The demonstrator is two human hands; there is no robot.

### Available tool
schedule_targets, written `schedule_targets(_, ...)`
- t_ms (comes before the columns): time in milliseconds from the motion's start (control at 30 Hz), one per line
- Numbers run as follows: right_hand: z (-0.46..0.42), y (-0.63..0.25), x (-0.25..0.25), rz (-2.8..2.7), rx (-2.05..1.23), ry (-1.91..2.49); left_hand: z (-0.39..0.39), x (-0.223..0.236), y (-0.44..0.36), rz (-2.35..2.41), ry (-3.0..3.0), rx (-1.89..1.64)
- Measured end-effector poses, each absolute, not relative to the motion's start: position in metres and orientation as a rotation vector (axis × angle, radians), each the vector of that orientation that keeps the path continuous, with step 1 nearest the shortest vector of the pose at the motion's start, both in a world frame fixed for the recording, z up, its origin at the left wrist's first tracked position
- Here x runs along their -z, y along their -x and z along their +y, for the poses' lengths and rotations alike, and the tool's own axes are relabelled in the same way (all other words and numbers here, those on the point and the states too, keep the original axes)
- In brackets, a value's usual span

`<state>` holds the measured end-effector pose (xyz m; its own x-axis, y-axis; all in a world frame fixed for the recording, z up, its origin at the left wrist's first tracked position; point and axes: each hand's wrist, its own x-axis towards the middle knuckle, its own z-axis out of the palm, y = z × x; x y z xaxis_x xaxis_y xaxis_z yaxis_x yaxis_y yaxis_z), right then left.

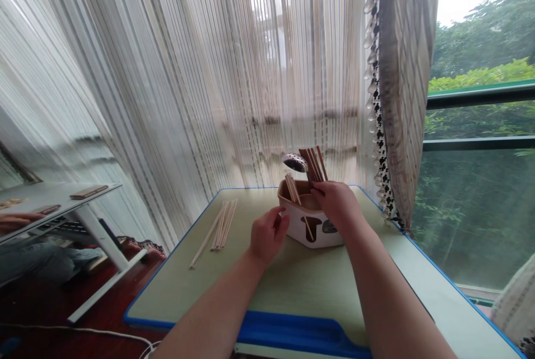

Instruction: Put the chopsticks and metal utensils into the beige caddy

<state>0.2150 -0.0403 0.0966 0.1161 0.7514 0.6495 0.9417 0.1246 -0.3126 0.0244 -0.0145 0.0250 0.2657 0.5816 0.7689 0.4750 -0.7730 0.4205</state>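
A white utensil holder (296, 229) with a brown inside and cut-out windows stands on the table. My right hand (339, 201) is closed around the handle of a slotted ladle (295, 162), whose perforated bowl is raised above the holder. Dark brown chopsticks (312, 164) stand upright at the back, partly hidden by that hand. Several pale chopsticks (291, 187) lean inside the holder, and one shows through the front window. At the holder's left side, my left hand (270, 232) has loosely curled fingers with a gap to the thumb; whether it touches the wall is unclear.
More pale chopsticks (224, 226) lie on the green, blue-edged table (179, 286) to the left. Behind it hangs a striped sheer curtain (234, 97). At far left, another person's hand (19, 222) rests at a second table (100, 194). A white cable (104, 334) crosses the floor.
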Motion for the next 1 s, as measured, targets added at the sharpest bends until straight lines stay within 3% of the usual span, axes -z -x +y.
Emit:
schedule_targets(433,-0.051,-0.198,-0.099,-1.392,0.496,1.574,0.006,-0.019,-0.023,1.221,-2.041,-1.669)
schedule_targets(667,-0.035,-0.211,-0.091,-1.184,0.374,1.493,0.017,-0.011,-0.037,0.802,-1.452,-1.358)
schedule_targets(1000,-0.025,-0.228,-0.083,-1.073,0.21,1.445,-0.002,-0.026,-0.035,0.643,-1.393,-1.38)
